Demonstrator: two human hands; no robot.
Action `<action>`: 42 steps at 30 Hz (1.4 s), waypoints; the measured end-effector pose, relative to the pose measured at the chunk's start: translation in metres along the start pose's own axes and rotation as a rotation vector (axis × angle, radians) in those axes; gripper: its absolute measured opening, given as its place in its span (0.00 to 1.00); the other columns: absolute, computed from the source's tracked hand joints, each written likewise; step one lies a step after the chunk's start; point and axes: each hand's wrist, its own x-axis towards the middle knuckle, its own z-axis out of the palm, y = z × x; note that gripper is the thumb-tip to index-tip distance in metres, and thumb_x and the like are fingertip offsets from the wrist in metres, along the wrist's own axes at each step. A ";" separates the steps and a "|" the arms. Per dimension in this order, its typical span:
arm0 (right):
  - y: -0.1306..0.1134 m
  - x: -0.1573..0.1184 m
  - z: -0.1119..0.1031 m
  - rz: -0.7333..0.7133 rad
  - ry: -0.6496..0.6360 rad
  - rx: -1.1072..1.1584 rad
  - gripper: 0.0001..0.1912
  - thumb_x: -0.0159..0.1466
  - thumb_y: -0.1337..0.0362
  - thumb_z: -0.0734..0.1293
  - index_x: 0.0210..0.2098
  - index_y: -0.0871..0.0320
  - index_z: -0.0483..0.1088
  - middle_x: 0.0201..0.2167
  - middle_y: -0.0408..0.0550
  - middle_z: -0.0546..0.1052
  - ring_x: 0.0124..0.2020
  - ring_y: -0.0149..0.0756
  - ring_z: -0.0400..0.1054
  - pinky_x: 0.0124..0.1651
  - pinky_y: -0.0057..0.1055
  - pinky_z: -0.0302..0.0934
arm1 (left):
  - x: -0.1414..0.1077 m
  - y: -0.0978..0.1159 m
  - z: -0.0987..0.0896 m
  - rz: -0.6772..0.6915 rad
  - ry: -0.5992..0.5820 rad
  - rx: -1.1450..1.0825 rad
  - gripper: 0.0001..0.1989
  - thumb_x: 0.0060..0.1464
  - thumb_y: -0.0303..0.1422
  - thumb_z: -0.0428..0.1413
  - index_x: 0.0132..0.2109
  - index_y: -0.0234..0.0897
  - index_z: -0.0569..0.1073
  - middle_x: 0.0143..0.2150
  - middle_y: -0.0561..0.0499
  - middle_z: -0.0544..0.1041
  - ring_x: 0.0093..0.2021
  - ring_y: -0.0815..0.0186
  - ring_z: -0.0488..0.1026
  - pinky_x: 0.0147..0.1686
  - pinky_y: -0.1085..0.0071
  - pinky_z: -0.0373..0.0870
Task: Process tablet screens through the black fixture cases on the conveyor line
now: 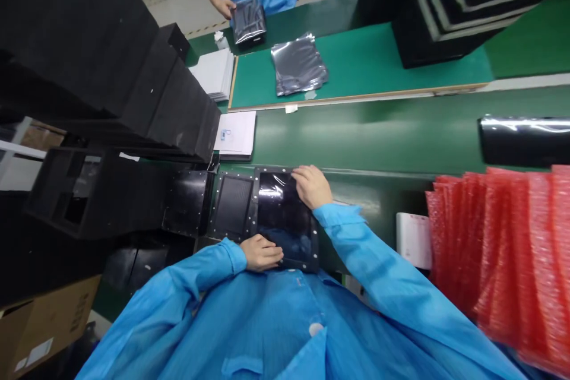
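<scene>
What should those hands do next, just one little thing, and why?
Perhaps the right hand should press gently along the far edge of the shiny black panel, to feel whether it sits flat: it's already at the far right corner, while the left hand rests near the opposite corner and could steady it.

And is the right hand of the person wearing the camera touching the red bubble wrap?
No, the right hand lies at the upper right edge of the glossy black panel, apart from the red bubble wrap.
</scene>
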 end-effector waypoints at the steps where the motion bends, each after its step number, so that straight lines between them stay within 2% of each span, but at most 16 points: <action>1: -0.004 0.004 0.002 -0.067 -0.066 -0.022 0.17 0.63 0.70 0.57 0.45 0.56 0.74 0.46 0.53 0.76 0.51 0.43 0.66 0.57 0.46 0.59 | 0.003 -0.004 0.000 0.010 0.004 -0.006 0.14 0.60 0.39 0.49 0.48 0.42 0.76 0.43 0.48 0.80 0.42 0.66 0.75 0.36 0.70 0.68; 4: -0.010 0.009 0.010 -0.145 -0.170 -0.094 0.18 0.63 0.71 0.56 0.43 0.56 0.75 0.43 0.51 0.77 0.46 0.40 0.69 0.50 0.41 0.65 | 0.008 -0.006 0.004 0.045 0.044 -0.026 0.15 0.62 0.38 0.48 0.48 0.42 0.75 0.45 0.50 0.80 0.43 0.67 0.75 0.37 0.70 0.67; 8: -0.009 0.008 0.009 -0.125 -0.175 -0.206 0.18 0.63 0.69 0.56 0.41 0.57 0.76 0.42 0.51 0.79 0.38 0.39 0.70 0.47 0.39 0.66 | 0.011 -0.004 0.008 0.085 0.103 -0.097 0.15 0.62 0.36 0.46 0.49 0.39 0.75 0.49 0.49 0.78 0.46 0.67 0.73 0.39 0.69 0.67; 12: -0.034 0.012 0.005 0.067 -0.223 -0.364 0.17 0.61 0.68 0.58 0.43 0.58 0.76 0.46 0.53 0.77 0.42 0.43 0.68 0.59 0.51 0.55 | 0.013 -0.010 -0.001 0.116 0.118 -0.169 0.15 0.61 0.36 0.48 0.49 0.37 0.74 0.51 0.47 0.76 0.51 0.62 0.70 0.48 0.65 0.66; 14: -0.057 0.012 0.007 0.173 -0.260 -0.433 0.20 0.60 0.69 0.58 0.48 0.63 0.73 0.52 0.56 0.74 0.47 0.46 0.67 0.59 0.48 0.56 | 0.003 -0.020 -0.005 0.064 0.201 -0.228 0.17 0.59 0.39 0.50 0.50 0.37 0.73 0.54 0.44 0.73 0.56 0.58 0.67 0.55 0.60 0.63; 16: -0.081 0.004 0.010 0.219 -0.270 -0.467 0.20 0.59 0.70 0.58 0.48 0.67 0.72 0.54 0.59 0.72 0.51 0.47 0.66 0.57 0.43 0.61 | -0.019 -0.041 -0.005 -0.133 0.316 -0.321 0.20 0.57 0.41 0.51 0.53 0.36 0.71 0.58 0.42 0.69 0.59 0.56 0.63 0.58 0.57 0.61; 18: -0.104 -0.016 0.013 0.249 -0.288 -0.494 0.20 0.59 0.69 0.59 0.48 0.66 0.72 0.54 0.58 0.71 0.52 0.46 0.66 0.55 0.41 0.63 | -0.048 -0.070 0.000 -0.461 0.380 -0.409 0.21 0.57 0.38 0.51 0.55 0.35 0.69 0.59 0.39 0.67 0.60 0.56 0.63 0.59 0.57 0.61; 21: -0.139 -0.070 0.015 0.311 -0.350 -0.545 0.22 0.59 0.69 0.58 0.51 0.61 0.71 0.57 0.53 0.69 0.54 0.46 0.65 0.53 0.40 0.66 | -0.088 -0.112 0.012 -0.973 0.344 -0.431 0.22 0.55 0.32 0.52 0.56 0.30 0.67 0.61 0.34 0.64 0.62 0.53 0.60 0.61 0.56 0.59; 23: -0.162 -0.110 0.016 0.353 -0.376 -0.578 0.25 0.59 0.71 0.57 0.55 0.58 0.68 0.59 0.50 0.67 0.56 0.45 0.64 0.51 0.39 0.68 | -0.100 -0.124 0.020 -1.196 0.301 -0.397 0.26 0.52 0.30 0.55 0.58 0.28 0.65 0.64 0.31 0.58 0.65 0.49 0.55 0.62 0.55 0.56; 25: -0.181 -0.142 0.019 0.389 -0.400 -0.602 0.29 0.56 0.73 0.57 0.57 0.59 0.66 0.61 0.50 0.64 0.58 0.45 0.62 0.51 0.38 0.68 | -0.097 -0.123 0.026 -1.316 0.283 -0.378 0.30 0.50 0.30 0.57 0.60 0.30 0.62 0.67 0.31 0.52 0.67 0.46 0.51 0.62 0.53 0.54; 27: -0.194 -0.158 0.023 0.417 -0.432 -0.627 0.30 0.55 0.75 0.58 0.57 0.61 0.66 0.62 0.51 0.64 0.58 0.46 0.62 0.50 0.37 0.69 | -0.083 -0.117 0.026 -1.379 0.280 -0.398 0.32 0.48 0.31 0.59 0.60 0.34 0.63 0.68 0.32 0.49 0.67 0.45 0.49 0.62 0.52 0.53; 31: -0.199 -0.156 0.020 0.441 -0.480 -0.606 0.29 0.55 0.76 0.58 0.55 0.60 0.69 0.61 0.50 0.64 0.57 0.48 0.63 0.49 0.39 0.69 | -0.062 -0.111 0.011 -1.526 0.377 -0.518 0.28 0.46 0.33 0.61 0.56 0.35 0.67 0.64 0.33 0.56 0.65 0.45 0.54 0.61 0.52 0.54; 33: -0.191 -0.149 0.009 0.420 -0.493 -0.504 0.28 0.54 0.74 0.59 0.55 0.58 0.69 0.61 0.49 0.64 0.56 0.47 0.63 0.51 0.40 0.68 | -0.065 -0.112 0.001 -1.542 0.522 -0.633 0.30 0.45 0.32 0.61 0.57 0.34 0.66 0.59 0.35 0.63 0.62 0.49 0.61 0.60 0.54 0.57; 36: -0.175 -0.140 -0.011 0.403 -0.459 -0.267 0.22 0.59 0.70 0.59 0.52 0.56 0.72 0.57 0.50 0.69 0.50 0.44 0.68 0.52 0.42 0.67 | -0.076 -0.107 -0.010 -1.323 0.715 -0.915 0.31 0.46 0.32 0.59 0.59 0.36 0.64 0.51 0.42 0.72 0.53 0.57 0.70 0.55 0.60 0.65; 39: -0.160 -0.124 -0.018 0.465 -0.355 0.076 0.18 0.63 0.59 0.61 0.49 0.56 0.73 0.51 0.53 0.74 0.50 0.45 0.69 0.54 0.45 0.65 | -0.075 -0.085 -0.028 -1.167 0.706 -1.058 0.23 0.46 0.37 0.57 0.50 0.32 0.72 0.42 0.43 0.77 0.45 0.56 0.75 0.49 0.59 0.71; 42: -0.154 -0.103 -0.007 0.536 -0.288 0.588 0.26 0.60 0.47 0.64 0.53 0.55 0.70 0.52 0.52 0.74 0.53 0.47 0.68 0.53 0.45 0.65 | -0.055 -0.039 -0.059 -1.045 0.674 -0.926 0.23 0.49 0.43 0.56 0.47 0.32 0.75 0.44 0.41 0.78 0.45 0.53 0.75 0.46 0.56 0.73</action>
